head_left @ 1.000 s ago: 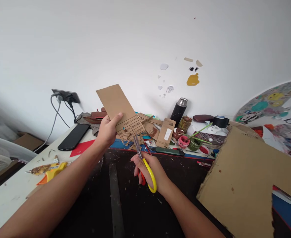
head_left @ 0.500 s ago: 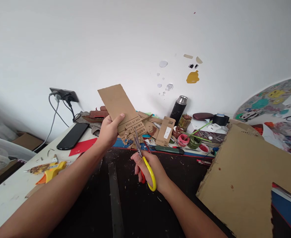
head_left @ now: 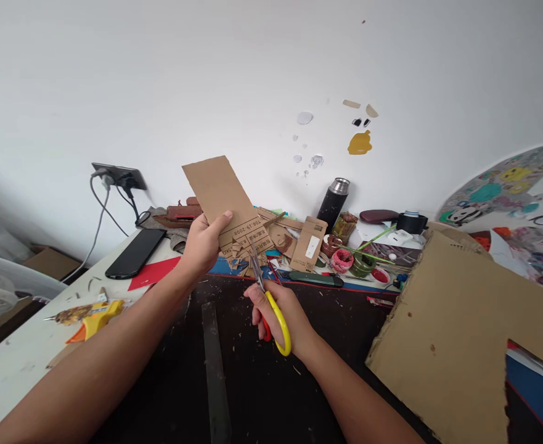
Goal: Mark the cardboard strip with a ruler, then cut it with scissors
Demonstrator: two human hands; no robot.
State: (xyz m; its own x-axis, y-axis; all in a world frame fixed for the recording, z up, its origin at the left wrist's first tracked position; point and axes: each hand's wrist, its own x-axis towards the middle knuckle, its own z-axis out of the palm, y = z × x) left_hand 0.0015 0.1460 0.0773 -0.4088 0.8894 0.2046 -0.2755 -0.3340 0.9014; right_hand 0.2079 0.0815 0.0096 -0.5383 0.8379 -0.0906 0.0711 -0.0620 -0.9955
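Note:
My left hand grips a brown cardboard piece by its lower left edge, thumb flat on its face. The card stands tilted above the mat. My right hand is closed round the scissors, which have one yellow and one red handle. Their blades point up and away, near the card's lower end. Whether the blades touch the card I cannot tell. Small cardboard scraps and printed cardboard lie just behind the blades.
A steel ruler lies on the black mat. At the left are a yellow glue gun and a black phone. A large cardboard sheet covers the right. Behind stand a black flask, paint jars and a green cutter.
Almost nothing differs. Both hands, the card and the scissors keep their places, with only a very slight shift of the whole view.

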